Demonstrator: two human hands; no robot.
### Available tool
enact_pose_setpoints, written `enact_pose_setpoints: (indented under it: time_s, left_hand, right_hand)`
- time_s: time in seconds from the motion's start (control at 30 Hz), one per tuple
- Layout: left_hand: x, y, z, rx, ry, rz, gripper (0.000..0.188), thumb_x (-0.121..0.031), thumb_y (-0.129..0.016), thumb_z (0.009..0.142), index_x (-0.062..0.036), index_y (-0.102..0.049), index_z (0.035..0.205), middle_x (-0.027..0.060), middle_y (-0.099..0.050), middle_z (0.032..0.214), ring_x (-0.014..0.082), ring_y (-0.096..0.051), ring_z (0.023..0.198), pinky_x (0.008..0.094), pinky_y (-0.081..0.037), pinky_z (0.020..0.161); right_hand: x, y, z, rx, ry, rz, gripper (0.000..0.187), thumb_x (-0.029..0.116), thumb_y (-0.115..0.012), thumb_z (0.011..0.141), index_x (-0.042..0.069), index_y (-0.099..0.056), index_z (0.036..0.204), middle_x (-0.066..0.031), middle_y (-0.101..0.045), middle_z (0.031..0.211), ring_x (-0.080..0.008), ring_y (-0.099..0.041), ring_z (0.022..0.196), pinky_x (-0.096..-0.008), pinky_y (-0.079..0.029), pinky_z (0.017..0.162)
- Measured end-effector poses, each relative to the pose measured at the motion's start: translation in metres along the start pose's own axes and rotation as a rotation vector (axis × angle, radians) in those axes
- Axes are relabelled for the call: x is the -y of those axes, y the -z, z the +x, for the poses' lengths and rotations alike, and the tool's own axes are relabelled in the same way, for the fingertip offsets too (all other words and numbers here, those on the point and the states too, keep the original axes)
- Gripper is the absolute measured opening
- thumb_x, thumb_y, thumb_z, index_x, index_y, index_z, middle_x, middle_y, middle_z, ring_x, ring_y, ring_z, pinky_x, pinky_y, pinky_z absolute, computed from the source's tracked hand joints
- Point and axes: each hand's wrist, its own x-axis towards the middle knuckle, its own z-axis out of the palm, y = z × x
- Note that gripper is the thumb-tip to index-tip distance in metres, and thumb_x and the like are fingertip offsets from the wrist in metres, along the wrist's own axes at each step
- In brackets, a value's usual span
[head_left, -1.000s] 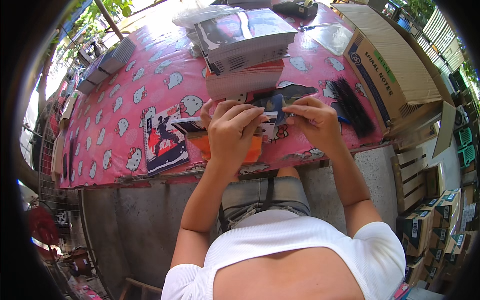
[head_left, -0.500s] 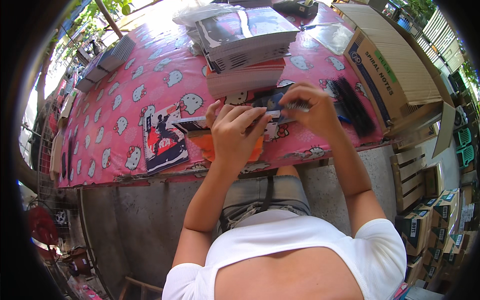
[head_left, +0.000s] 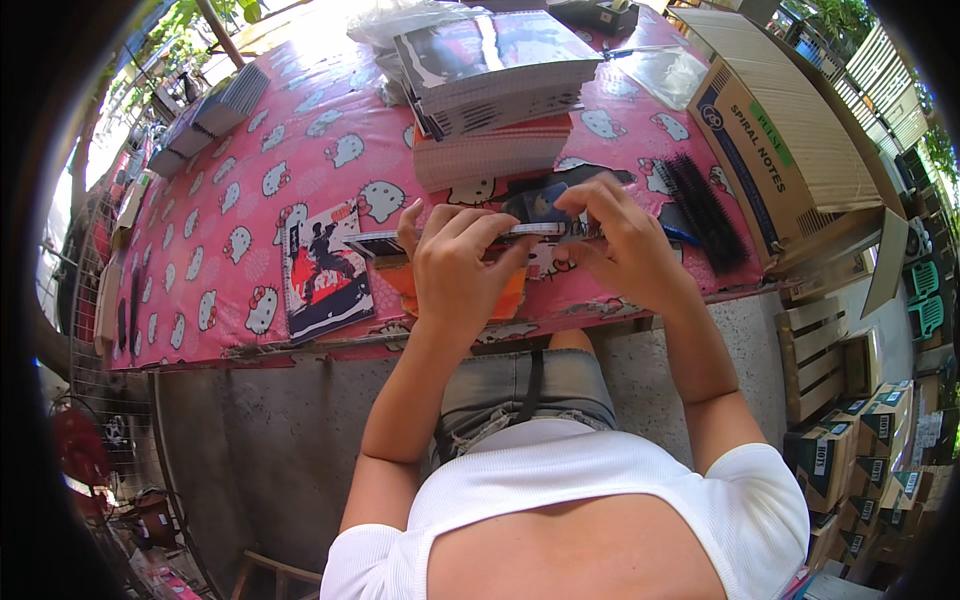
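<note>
My left hand (head_left: pixel 460 262) is closed on a thin notebook (head_left: pixel 372 245), gripping it on edge over the near side of the table. My right hand (head_left: pixel 632 248) pinches a short dark spiral coil (head_left: pixel 582 230) against the right end of the notebook's edge. The fingers partly hide the coil, so how far it is threaded cannot be made out. Below my left hand shows an orange sheet or cover (head_left: pixel 508 295). A notebook with a red, black and white cover (head_left: pixel 325 270) lies flat to the left.
Beyond my hands rises a tall stack of notebooks (head_left: pixel 500 90), its lower part orange-edged (head_left: pixel 495 155). Loose black spiral coils (head_left: pixel 705 210) lie on the right, beside an open cardboard box (head_left: pixel 750 140). More notebooks (head_left: pixel 210 118) line the far left of the pink tablecloth (head_left: pixel 200 270).
My right hand has come down and slightly nearer to the notebook's edge, bringing the coil against it. My left hand keeps its hold, shifted slightly left.
</note>
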Motion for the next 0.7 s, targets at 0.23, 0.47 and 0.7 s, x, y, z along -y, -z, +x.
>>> enact_pose_setpoints:
  time_s: [0.23, 0.47, 0.7]
  left_hand:
    - [-0.002, -0.001, 0.000, 0.002, -0.001, -0.027, 0.018, -0.024, -0.078, 0.066, -0.0134, -0.070, 0.078, -0.0018, -0.066, 0.077, 0.0186, -0.058, 0.080, 0.0447, -0.028, 0.098]
    - [0.002, 0.008, -0.006, 0.048, -0.004, -0.035, 0.015, -0.024, -0.076, 0.066, -0.0142, -0.071, 0.077, -0.0017, -0.066, 0.074, 0.0188, -0.058, 0.077, 0.0443, -0.028, 0.098]
    - [-0.007, 0.011, -0.001, -0.019, -0.029, -0.112, 0.021, -0.026, -0.078, 0.064, -0.0123, -0.071, 0.077, -0.0009, -0.065, 0.073, 0.0193, -0.058, 0.078, 0.0431, -0.030, 0.098]
  right_hand:
    - [-0.006, -0.005, 0.002, -0.105, 0.096, -0.052, 0.016, 0.011, -0.065, 0.080, 0.007, -0.060, 0.094, -0.0079, -0.058, 0.085, -0.0306, -0.061, 0.077, -0.0396, -0.048, 0.062]
    - [-0.003, 0.011, 0.008, 0.238, 0.080, -0.063, 0.027, 0.010, -0.067, 0.079, 0.005, -0.060, 0.104, -0.0108, -0.061, 0.095, -0.0301, -0.062, 0.079, -0.0364, -0.050, 0.069]
    - [-0.141, -0.016, -0.014, 0.457, 0.125, -0.678, 0.057, 0.032, -0.074, 0.069, 0.005, -0.052, 0.114, -0.0182, -0.063, 0.098, -0.0382, -0.060, 0.093, -0.0425, -0.049, 0.078]
